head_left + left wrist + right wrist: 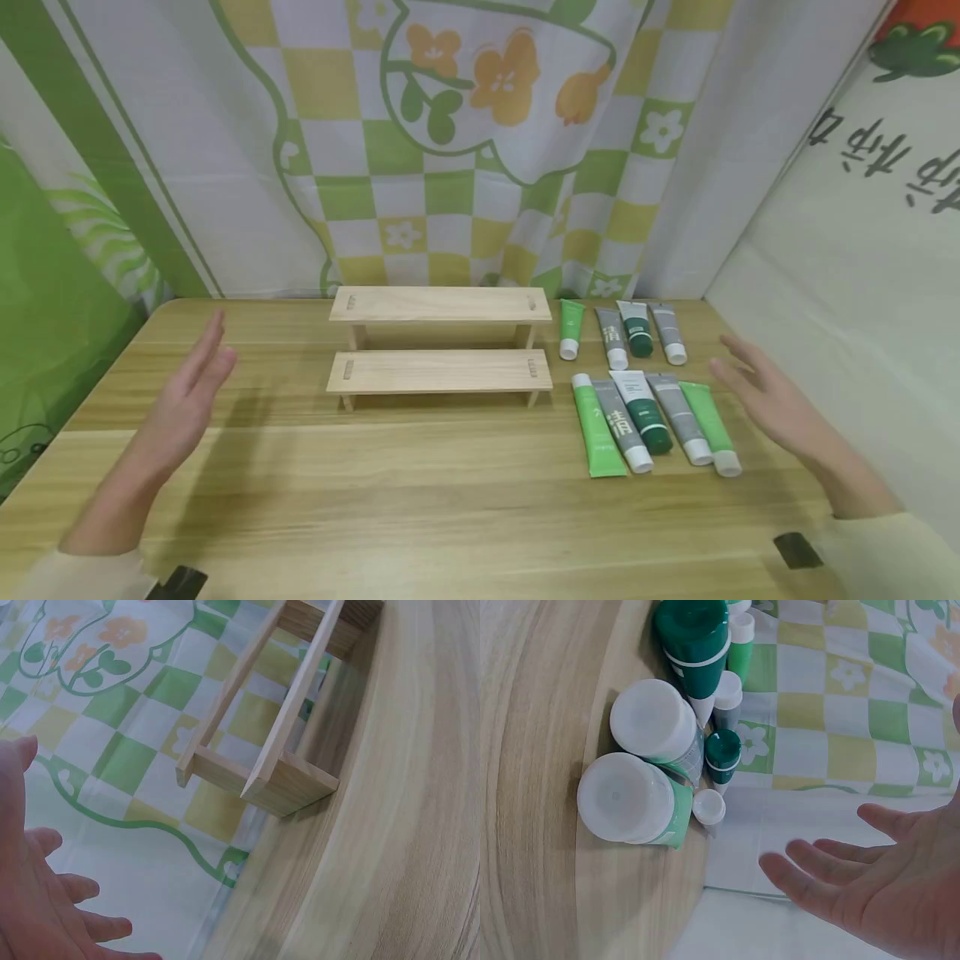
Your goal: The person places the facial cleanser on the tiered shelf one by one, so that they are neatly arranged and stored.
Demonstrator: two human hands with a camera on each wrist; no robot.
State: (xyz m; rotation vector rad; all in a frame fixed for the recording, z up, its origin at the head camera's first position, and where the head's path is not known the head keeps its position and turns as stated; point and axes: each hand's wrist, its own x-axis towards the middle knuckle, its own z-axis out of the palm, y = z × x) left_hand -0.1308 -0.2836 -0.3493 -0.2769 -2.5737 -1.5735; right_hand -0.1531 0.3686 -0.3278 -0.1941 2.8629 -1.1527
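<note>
My left hand [183, 408] is raised above the table's left side, fingers extended, holding nothing; the left wrist view shows its spread fingers [79, 889] beside the wooden stand [289, 784]. On the right, my right hand [780, 417] hovers with nothing in it, just right of the tubes. Green, grey and white-and-green tubes lie in two rows, among them a green tube [600, 429] and a grey tube [681, 417] in front. The right wrist view shows the relaxed hand [870, 877] apart from the white caps [622, 796].
A two-step wooden stand [440, 371] is at the middle back of the wooden table [420, 517]. Behind hangs a checked curtain [450, 196]; a white wall sheet [847, 275] is at the right. A thin dark cable [26, 433] shows at the left edge.
</note>
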